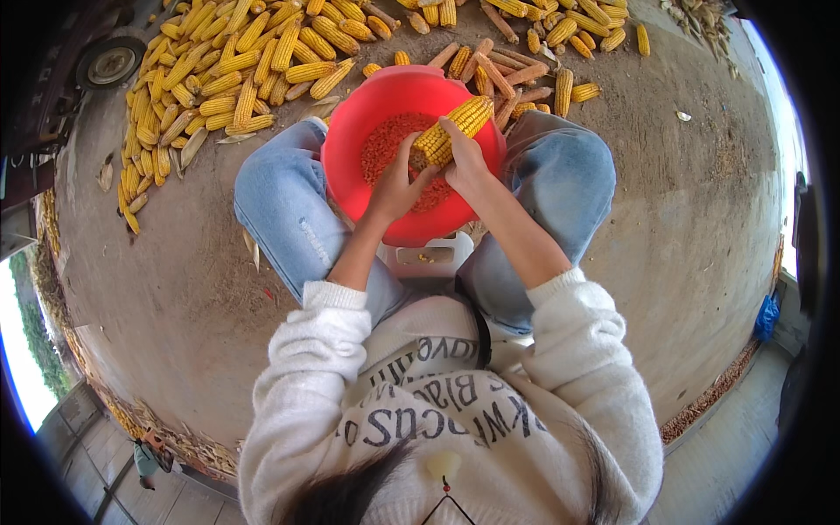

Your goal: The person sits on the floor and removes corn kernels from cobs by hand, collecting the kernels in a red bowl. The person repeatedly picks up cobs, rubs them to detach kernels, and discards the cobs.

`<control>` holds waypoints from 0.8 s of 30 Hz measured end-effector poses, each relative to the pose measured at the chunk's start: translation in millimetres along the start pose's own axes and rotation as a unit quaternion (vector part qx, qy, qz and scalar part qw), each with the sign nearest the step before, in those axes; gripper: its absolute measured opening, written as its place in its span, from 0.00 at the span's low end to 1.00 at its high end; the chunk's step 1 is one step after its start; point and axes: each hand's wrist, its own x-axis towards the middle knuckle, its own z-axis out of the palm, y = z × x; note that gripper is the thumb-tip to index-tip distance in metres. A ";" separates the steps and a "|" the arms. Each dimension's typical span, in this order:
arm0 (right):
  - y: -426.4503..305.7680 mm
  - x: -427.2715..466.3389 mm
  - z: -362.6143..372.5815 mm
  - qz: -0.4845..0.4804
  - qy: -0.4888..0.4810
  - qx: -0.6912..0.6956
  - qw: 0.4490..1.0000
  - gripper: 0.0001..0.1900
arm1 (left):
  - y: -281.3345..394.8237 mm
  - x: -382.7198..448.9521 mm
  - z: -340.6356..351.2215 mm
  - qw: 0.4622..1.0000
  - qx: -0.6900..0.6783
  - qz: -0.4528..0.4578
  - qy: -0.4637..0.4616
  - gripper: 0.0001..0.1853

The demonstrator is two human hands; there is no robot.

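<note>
Both my hands grip one yellow corn cob (pixel 467 123) above a red plastic basin (pixel 344 141). My left hand (pixel 396 182) holds the cob's lower end, its thumb beneath it. Along the cob's right side lies my right hand (pixel 467 157), the thumb pressed on the kernels. The cob is tilted, with its far end up to the right. Loose kernels (pixel 392 141) cover the basin's bottom and look reddish there. Between my knees, the basin appears to rest on a pale plastic support (pixel 430 259), whose lower part is partly hidden.
A large heap of corn cobs (pixel 223 79) spreads on the concrete floor (pixel 663 184) at the far left. Stripped cobs (pixel 508 72) lie just beyond the basin, with more corn (pixel 577 26) behind. A wheel (pixel 110 62) stands at the upper left. A blue bag (pixel 766 316) lies far right.
</note>
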 end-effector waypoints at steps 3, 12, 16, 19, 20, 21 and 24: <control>-3.0 -3.9 2.9 0.030 0.002 0.017 0.999 0.11 | -5.5 1.6 -6.0 0.999 0.025 -0.039 -0.020 0.29; -1.2 4.3 -0.9 0.009 -0.019 0.035 0.999 0.12 | -5.5 -1.5 -4.9 0.999 0.033 0.017 -0.020 0.30; 0.5 6.4 -4.6 0.028 -0.033 0.056 0.997 0.12 | -6.9 0.0 -6.8 0.998 0.036 0.041 -0.024 0.31; -3.7 0.2 -2.8 0.043 -0.047 0.073 0.995 0.12 | -4.7 0.2 -13.2 0.998 -0.032 -0.023 -0.050 0.27; -5.8 -2.4 -2.1 0.049 -0.052 0.081 0.994 0.12 | -2.7 0.8 -15.0 0.996 -0.046 -0.044 -0.059 0.26; -7.6 -6.6 0.9 0.043 -0.045 0.076 0.995 0.12 | 2.7 0.8 -18.0 0.994 -0.048 -0.066 -0.067 0.25; -7.0 -11.2 8.4 0.017 -0.006 0.028 0.999 0.12 | -3.0 1.2 -11.4 0.990 -0.123 -0.055 -0.041 0.25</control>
